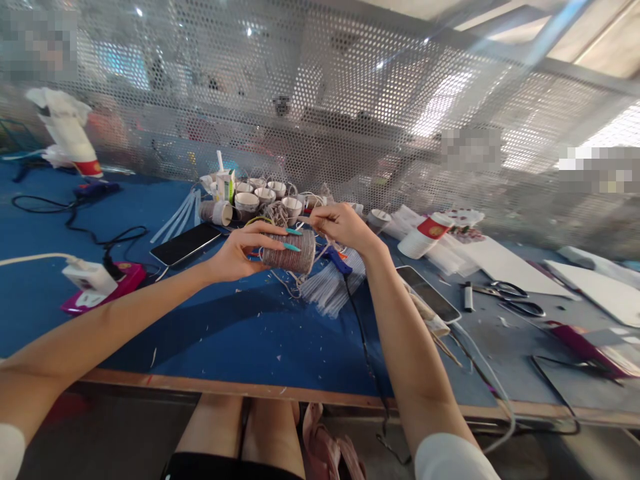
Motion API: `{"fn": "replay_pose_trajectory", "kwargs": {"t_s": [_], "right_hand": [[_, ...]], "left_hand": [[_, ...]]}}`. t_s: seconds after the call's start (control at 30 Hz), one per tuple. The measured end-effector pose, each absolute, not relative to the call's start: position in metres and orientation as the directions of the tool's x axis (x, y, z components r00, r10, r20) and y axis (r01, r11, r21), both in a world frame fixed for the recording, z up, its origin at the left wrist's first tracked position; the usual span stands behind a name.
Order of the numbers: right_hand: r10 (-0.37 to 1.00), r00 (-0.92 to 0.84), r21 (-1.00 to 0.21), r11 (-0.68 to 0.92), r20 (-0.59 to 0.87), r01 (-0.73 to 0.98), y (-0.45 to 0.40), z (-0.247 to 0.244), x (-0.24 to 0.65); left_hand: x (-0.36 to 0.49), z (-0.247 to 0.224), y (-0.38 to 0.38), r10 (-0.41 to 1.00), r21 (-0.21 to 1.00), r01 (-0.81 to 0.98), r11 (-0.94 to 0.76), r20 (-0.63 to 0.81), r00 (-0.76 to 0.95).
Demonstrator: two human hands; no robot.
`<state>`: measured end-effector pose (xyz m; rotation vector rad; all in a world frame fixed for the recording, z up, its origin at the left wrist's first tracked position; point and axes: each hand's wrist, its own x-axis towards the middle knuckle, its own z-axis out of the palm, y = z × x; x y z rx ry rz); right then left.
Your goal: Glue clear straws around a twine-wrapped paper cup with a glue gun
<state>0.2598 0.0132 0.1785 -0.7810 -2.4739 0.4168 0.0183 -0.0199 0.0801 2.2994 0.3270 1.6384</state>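
My left hand (240, 252) is wrapped round a cord-wrapped cup (290, 253), held on its side above the table. Greyish-brown cord covers its wall in tight rings, and loose strands hang below it. Just right of the cup, my right hand (337, 225) is raised with its fingers pinched together; what they hold, if anything, is too small to make out. Behind my hands stand several cups (247, 202), some wrapped in similar cord, beside a tangle of cord (276, 213). Below my right hand lie a blue glue gun (340, 261) and a bundle of clear glue sticks (330, 292).
A black phone (185, 244) lies left and another phone (430, 293) right. Scissors (515, 298), a red-and-white paper cup (425, 235) and white boards (515, 270) are farther right. A magenta power strip (107, 290) sits left. A perforated metal screen (320, 100) borders the back.
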Motion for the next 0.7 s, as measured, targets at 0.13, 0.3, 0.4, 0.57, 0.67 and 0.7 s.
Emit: {"fn": "replay_pose_trajectory", "kwargs": {"t_s": [0.13, 0.3, 0.4, 0.57, 0.67, 0.7], "right_hand": [[0.585, -0.714, -0.439, 0.796, 0.385, 0.416, 0.013, 0.179, 0.259], [0.573, -0.722, -0.444, 0.803, 0.388, 0.398, 0.014, 0.177, 0.259], [0.57, -0.724, -0.458, 0.801, 0.389, 0.385, 0.015, 0.176, 0.259], [0.56, -0.725, -0.493, 0.799, 0.402, 0.344, 0.011, 0.178, 0.259], [0.552, -0.723, -0.497, 0.803, 0.415, 0.328, 0.005, 0.183, 0.258], [0.551, -0.723, -0.495, 0.805, 0.418, 0.327, 0.003, 0.185, 0.258]], "left_hand": [[0.021, 0.08, -0.022, 0.342, 0.356, 0.009, -0.934, 0.89, 0.301], [0.022, 0.082, -0.024, 0.291, 0.3, 0.018, -0.954, 0.909, 0.298], [0.023, 0.083, -0.024, 0.229, 0.227, 0.042, -0.973, 0.926, 0.3], [0.026, 0.087, -0.026, 0.108, 0.097, 0.052, -0.994, 0.949, 0.296], [0.027, 0.088, -0.027, 0.04, 0.011, 0.103, -0.995, 0.959, 0.281], [0.027, 0.088, -0.028, 0.02, -0.016, 0.125, -0.992, 0.96, 0.28]]}}
